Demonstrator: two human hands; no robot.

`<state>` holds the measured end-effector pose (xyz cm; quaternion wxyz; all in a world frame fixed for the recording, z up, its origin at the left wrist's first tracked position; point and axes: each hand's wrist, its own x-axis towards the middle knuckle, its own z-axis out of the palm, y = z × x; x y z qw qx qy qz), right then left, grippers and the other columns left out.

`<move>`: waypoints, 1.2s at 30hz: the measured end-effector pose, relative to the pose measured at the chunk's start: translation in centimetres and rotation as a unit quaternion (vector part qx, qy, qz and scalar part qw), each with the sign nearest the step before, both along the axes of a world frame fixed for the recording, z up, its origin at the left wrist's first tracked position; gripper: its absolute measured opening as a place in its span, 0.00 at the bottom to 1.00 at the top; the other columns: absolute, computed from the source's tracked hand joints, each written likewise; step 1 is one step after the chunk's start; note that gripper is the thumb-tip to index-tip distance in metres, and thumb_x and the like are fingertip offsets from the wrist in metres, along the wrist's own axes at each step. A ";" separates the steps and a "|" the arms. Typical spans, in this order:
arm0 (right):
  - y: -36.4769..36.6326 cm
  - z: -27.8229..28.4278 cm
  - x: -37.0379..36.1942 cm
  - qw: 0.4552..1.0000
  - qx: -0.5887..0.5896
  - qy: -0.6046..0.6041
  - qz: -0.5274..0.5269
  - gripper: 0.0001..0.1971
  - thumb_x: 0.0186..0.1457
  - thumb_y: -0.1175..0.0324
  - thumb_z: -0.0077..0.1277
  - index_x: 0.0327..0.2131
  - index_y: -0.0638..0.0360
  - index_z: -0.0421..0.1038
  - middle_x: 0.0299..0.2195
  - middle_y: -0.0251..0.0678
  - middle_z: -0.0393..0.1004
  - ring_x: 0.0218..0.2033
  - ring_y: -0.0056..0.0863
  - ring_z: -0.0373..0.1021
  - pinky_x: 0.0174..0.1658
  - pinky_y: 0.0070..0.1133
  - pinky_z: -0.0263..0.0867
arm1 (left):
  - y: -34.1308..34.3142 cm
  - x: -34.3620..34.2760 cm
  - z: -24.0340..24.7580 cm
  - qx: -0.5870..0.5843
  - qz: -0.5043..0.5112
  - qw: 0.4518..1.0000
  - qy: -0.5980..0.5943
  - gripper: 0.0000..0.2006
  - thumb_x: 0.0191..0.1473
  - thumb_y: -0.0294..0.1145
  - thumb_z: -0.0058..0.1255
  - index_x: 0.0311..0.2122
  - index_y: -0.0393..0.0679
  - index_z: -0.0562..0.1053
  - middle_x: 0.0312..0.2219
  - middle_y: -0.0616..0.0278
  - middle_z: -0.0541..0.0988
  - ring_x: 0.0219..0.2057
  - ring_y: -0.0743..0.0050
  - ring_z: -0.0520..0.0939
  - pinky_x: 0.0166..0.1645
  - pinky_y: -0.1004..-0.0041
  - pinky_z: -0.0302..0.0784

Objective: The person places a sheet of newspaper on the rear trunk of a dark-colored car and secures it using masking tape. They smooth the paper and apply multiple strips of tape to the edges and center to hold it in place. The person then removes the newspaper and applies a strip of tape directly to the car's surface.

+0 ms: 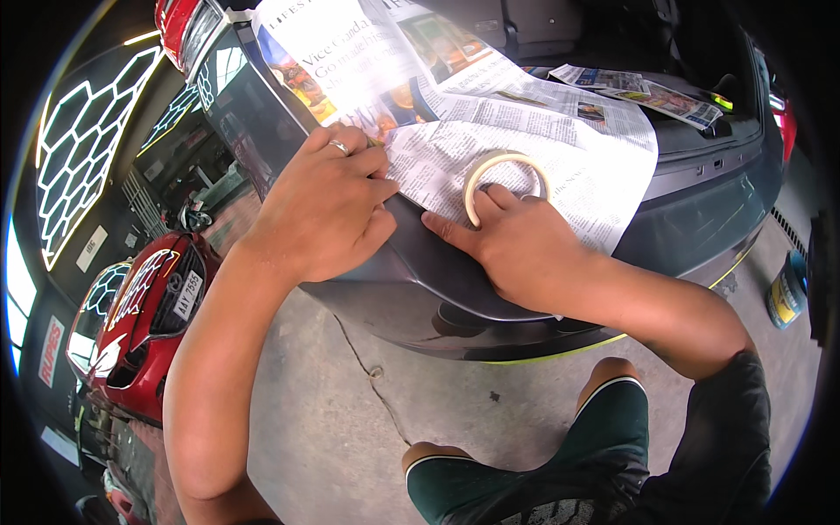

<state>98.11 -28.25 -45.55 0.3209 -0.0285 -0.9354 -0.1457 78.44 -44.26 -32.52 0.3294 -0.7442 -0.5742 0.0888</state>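
Observation:
Printed newspaper sheets [516, 118] lie over the rear opening and bumper [385, 306] of a dark grey car. At the paper's left edge, my left hand [328, 206] rests on the car body with its fingers curled. What its fingertips pinch, if anything, is hidden. My right hand [525, 249] has its fingers hooked into a cream roll of masking tape [473, 192], which stands on edge on the newspaper. The right thumb stretches leftward along the paper's lower edge at the bumper.
More folded newspapers [669, 101] lie inside the open trunk at the right. A bucket [786, 293] stands on the floor at the far right. A red car [153, 324] is parked to the left. A thin cable [360, 360] runs across the concrete floor near my legs.

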 end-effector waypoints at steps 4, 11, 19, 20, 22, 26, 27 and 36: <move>-0.4 0.4 0.1 1.000 -0.004 0.000 -0.006 0.40 0.54 0.71 0.62 0.73 0.53 0.68 0.45 0.45 0.77 0.48 0.42 0.77 0.43 0.33 0.77 | -0.1 -0.2 0.0 0.008 -0.008 1.000 0.012 0.22 0.52 0.33 0.50 0.47 0.36 0.86 0.44 0.57 0.81 0.54 0.56 0.73 0.65 0.57 0.67; 0.0 0.3 0.3 0.999 -0.037 -0.025 0.009 0.39 0.54 0.73 0.61 0.72 0.59 0.67 0.43 0.46 0.80 0.46 0.42 0.78 0.44 0.34 0.78 | -0.2 -0.2 -0.2 0.013 -0.017 1.000 0.001 0.22 0.51 0.34 0.50 0.47 0.36 0.86 0.44 0.57 0.81 0.54 0.55 0.74 0.67 0.57 0.66; 0.4 0.6 -0.6 0.996 -0.061 -0.069 0.006 0.38 0.54 0.73 0.60 0.71 0.60 0.68 0.43 0.46 0.82 0.48 0.43 0.79 0.48 0.36 0.78 | 0.1 -0.2 -0.1 0.005 -0.017 1.000 -0.001 0.21 0.51 0.34 0.51 0.46 0.37 0.86 0.44 0.58 0.80 0.54 0.54 0.73 0.67 0.57 0.66; 0.4 0.7 -0.5 0.995 -0.064 -0.076 0.004 0.38 0.54 0.73 0.60 0.71 0.60 0.68 0.43 0.46 0.83 0.48 0.44 0.79 0.48 0.36 0.77 | 0.3 -0.3 -0.2 0.009 -0.024 1.000 -0.003 0.21 0.51 0.35 0.51 0.46 0.37 0.86 0.44 0.58 0.80 0.54 0.54 0.74 0.67 0.57 0.66; 0.2 0.8 -0.6 0.994 -0.071 -0.082 0.008 0.38 0.54 0.73 0.60 0.71 0.60 0.68 0.43 0.47 0.83 0.48 0.44 0.79 0.49 0.37 0.77 | 0.0 -0.5 -0.3 0.015 -0.031 0.999 -0.004 0.21 0.51 0.35 0.50 0.46 0.37 0.86 0.44 0.58 0.80 0.53 0.54 0.74 0.67 0.56 0.66; 0.1 0.8 -0.9 0.994 -0.069 -0.082 0.007 0.38 0.54 0.74 0.60 0.71 0.60 0.68 0.44 0.47 0.83 0.49 0.44 0.79 0.50 0.37 0.77 | -0.3 -0.4 0.0 0.009 -0.025 1.000 -0.001 0.21 0.51 0.35 0.51 0.46 0.39 0.87 0.43 0.58 0.79 0.53 0.55 0.74 0.68 0.55 0.65; 0.2 0.8 -0.9 0.994 -0.071 -0.084 0.008 0.38 0.54 0.74 0.59 0.71 0.60 0.68 0.44 0.47 0.82 0.49 0.44 0.79 0.50 0.36 0.77 | -0.2 -0.4 -0.1 0.005 -0.023 1.000 -0.003 0.21 0.51 0.35 0.51 0.46 0.40 0.87 0.43 0.58 0.79 0.53 0.56 0.74 0.68 0.55 0.65; 0.5 1.0 -0.8 0.992 -0.079 -0.091 0.017 0.36 0.55 0.74 0.59 0.69 0.61 0.69 0.47 0.48 0.82 0.51 0.44 0.79 0.51 0.36 0.77 | 0.3 -0.1 -0.5 0.022 -0.024 0.999 0.014 0.20 0.52 0.36 0.51 0.45 0.42 0.89 0.42 0.57 0.78 0.53 0.57 0.75 0.69 0.56 0.65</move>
